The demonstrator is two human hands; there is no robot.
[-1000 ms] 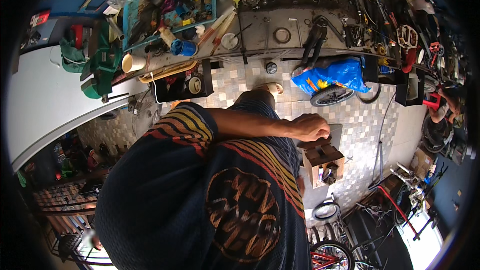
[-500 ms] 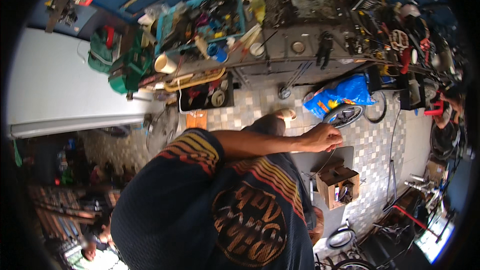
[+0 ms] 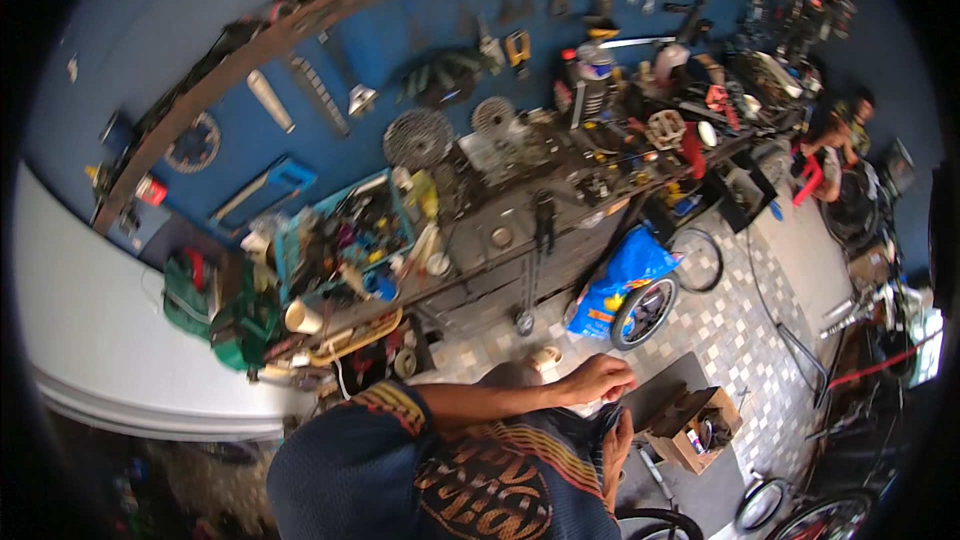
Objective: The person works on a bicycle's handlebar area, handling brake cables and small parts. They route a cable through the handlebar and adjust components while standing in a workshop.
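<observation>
My left hand (image 3: 600, 379) is in front of my dark striped shirt, its fingers curled closed. Whatever sits between those fingers is too small or hidden to make out. Just below it, my right hand (image 3: 617, 437) shows only in part beside the shirt's edge, its fingers not distinguishable. Nearest to both is an open cardboard box (image 3: 694, 448) with small items inside, standing on a grey mat (image 3: 668, 385). A silver tube-like tool (image 3: 655, 472) lies on the mat beside the box.
A cluttered workbench (image 3: 470, 255) runs along the blue wall, with a teal tray (image 3: 285, 265) of parts. A small wheel (image 3: 645, 313) leans against a blue bag (image 3: 605, 295). Bicycle wheels (image 3: 822, 518) stand at lower right. Another person (image 3: 832, 145) sits at far right.
The view has tilted up toward the wall and bench. My left hand stays closed near my front; a thin strand seen hanging below it earlier no longer shows. My right hand has come up near it.
</observation>
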